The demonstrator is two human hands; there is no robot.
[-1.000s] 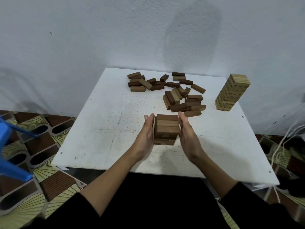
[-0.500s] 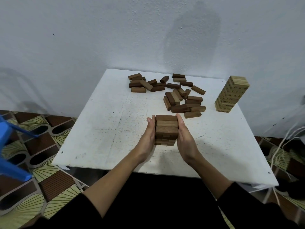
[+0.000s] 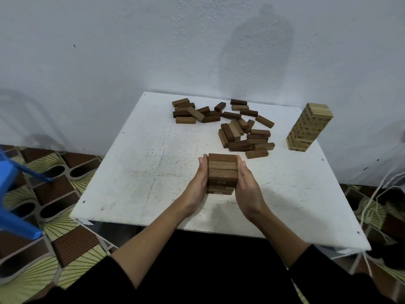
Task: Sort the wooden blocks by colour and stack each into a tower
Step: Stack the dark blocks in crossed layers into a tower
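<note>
The left hand (image 3: pixel 198 183) and right hand (image 3: pixel 246 183) are pressing flat against opposite sides of the brown tower (image 3: pixel 222 173), which is standing near the front middle of the white surface (image 3: pixel 135 172). The fingers of both hands are lying straight and together along the tower's sides, not curling round it. This looks like a squaring-up step: the lower layers are showing slightly uneven edges, so the palms are nudging them flush. To do it well, both sides should be getting even, gentle pressure low and high at once, then the other two faces the same treatment, with the hands easing off straight outward so nothing drags. Loose brown blocks (image 3: pixel 245 137) are lying scattered toward the back of the surface, well apart from the hands, waiting to go on. The pale tower (image 3: pixel 309 127) is standing at the back right, leaning a little in this wide-angle view.
</note>
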